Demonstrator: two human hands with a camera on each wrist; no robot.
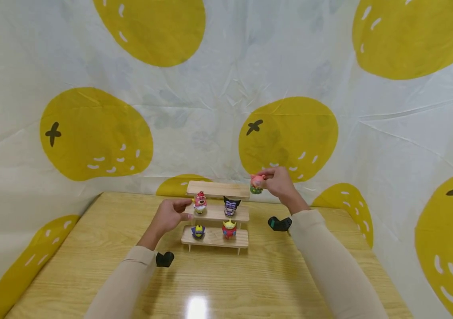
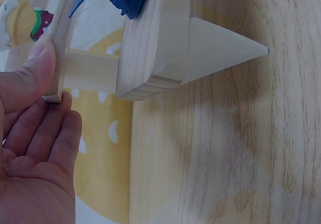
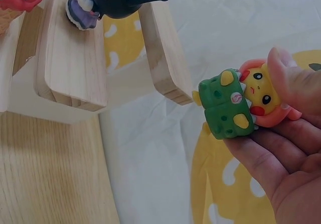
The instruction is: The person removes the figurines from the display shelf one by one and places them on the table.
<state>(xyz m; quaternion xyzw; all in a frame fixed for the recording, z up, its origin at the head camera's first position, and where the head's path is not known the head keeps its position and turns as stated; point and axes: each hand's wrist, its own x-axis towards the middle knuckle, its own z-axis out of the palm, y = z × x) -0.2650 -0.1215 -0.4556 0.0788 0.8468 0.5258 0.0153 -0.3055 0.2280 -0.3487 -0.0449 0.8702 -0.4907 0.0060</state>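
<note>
My right hand (image 1: 280,182) pinches a small figurine (image 3: 225,104) between thumb and fingers. It has a yellow face with red cheeks, a pink hood and a green body, and is held in the air by the right end of the top tier. My left hand (image 1: 168,216) grips the left end of the middle tier of a wooden display stand (image 1: 214,239), its thumb at the upper side. On that tier stand a pink-red bear figurine (image 1: 200,203) and a black-eared purple one (image 1: 231,206). The bottom tier carries a yellow-and-blue figurine (image 1: 198,231) and a red-suited one (image 1: 229,229).
The stand's top tier (image 1: 218,189) is bare wood. It stands toward the back of a wooden table (image 1: 226,279), close to a white cloth backdrop (image 1: 194,146) with big yellow fruit prints. Dark devices (image 1: 279,223) hang below both wrists.
</note>
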